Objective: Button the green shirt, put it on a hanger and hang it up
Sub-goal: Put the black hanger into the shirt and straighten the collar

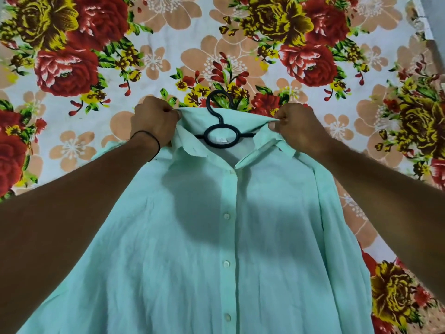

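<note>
The green shirt [216,237] lies buttoned on the floral bedsheet [168,39], with the black hanger [220,133] already inside its neck. The left hand [154,121] and right hand [296,127] each pinch the collar's [192,145] ends. Only hanging it up seems left.

- Shirt [192,261] lies front up on sheet [168,32]; collar [190,143] at far end, hem toward person, runs off near edge of view.
- Hanger [220,138] sits in neck opening. Hook pokes out beyond collar over sheet; arms go under shoulders L & R.
- Left hand [154,121] grips collar on L, right hand [297,126] pinches it on R; hanger btwn them.
- Button row [226,216] runs down centre front, nearer than hanger.
- Band [147,138] round L wrist, just behind left hand.
- Sheet shows beyond shirt & on both sides.
</note>
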